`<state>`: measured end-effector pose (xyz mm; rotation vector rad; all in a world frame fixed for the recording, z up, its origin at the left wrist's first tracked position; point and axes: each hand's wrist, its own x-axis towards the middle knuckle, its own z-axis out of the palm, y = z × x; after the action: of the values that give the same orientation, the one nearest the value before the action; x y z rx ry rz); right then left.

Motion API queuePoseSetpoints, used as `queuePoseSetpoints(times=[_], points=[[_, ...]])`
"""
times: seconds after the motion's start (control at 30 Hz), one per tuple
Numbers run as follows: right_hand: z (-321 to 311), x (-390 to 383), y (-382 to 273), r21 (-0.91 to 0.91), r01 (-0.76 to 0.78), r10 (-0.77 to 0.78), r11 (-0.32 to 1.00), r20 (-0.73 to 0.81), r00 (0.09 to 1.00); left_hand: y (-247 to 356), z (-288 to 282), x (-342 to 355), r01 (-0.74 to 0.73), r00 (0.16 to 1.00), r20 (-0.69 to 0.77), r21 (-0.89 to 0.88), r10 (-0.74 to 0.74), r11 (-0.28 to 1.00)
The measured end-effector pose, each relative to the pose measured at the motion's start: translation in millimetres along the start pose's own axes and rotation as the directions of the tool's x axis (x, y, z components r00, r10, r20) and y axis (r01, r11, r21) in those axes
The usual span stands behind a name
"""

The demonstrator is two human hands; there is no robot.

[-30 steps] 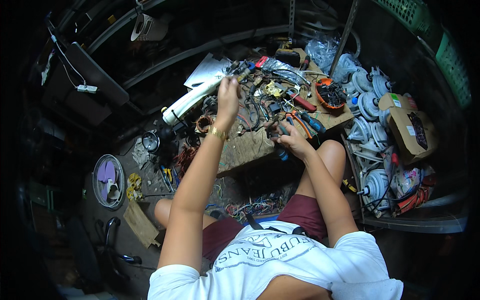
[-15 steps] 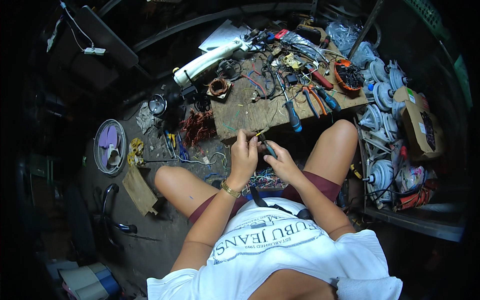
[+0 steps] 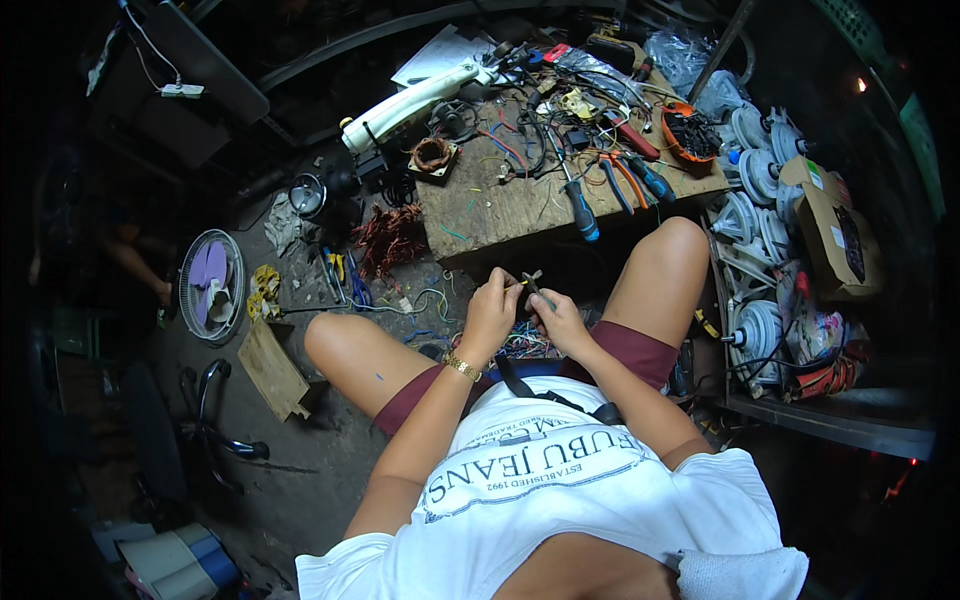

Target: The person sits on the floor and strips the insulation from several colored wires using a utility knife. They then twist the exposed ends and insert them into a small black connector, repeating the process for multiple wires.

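My left hand (image 3: 490, 312) pinches a thin yellow wire (image 3: 522, 283) in front of the wooden bench (image 3: 470, 220), between my knees. Close on its right, my right hand (image 3: 562, 322) grips a small pair of dark-handled pliers (image 3: 544, 300), whose jaws are at the wire. On the bench's right part lie a blue-handled screwdriver (image 3: 582, 210), orange-and-blue pliers (image 3: 615, 182) and an orange bowl (image 3: 692, 148) of dark parts. A copper coil (image 3: 432, 158) sits at the left, near a long white housing (image 3: 410, 100). A bundle of reddish wires (image 3: 385, 245) lies left of the bench.
A fan (image 3: 210, 285) and wooden board (image 3: 272, 365) are at left, near a chair base (image 3: 220, 430). Another person's leg (image 3: 145, 262) shows behind the fan. Pale round parts (image 3: 760, 340) and a cardboard box (image 3: 830, 230) crowd the right side.
My left hand came down from beside the white housing to meet my right, now pinching yellow wire. My right hand moved lower with the pliers. Another person's leg has appeared at left.
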<state>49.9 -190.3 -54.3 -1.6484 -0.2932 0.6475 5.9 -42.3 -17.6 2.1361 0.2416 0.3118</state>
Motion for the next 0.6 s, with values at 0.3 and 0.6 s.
queuePoseSetpoints(times=[0.3, 0.6], points=[[4, 3, 13, -0.067, 0.027, -0.029, 0.997, -0.034, 0.999, -19, 6, -6, 0.196, 0.979, 0.083, -0.164, -0.185, 0.967], [11, 4, -8, 0.301, -0.031, -0.031, 0.953, 0.2, 0.979, -31, 8, -7, 0.368, 0.926, 0.197, -0.67, -0.323, 0.645]])
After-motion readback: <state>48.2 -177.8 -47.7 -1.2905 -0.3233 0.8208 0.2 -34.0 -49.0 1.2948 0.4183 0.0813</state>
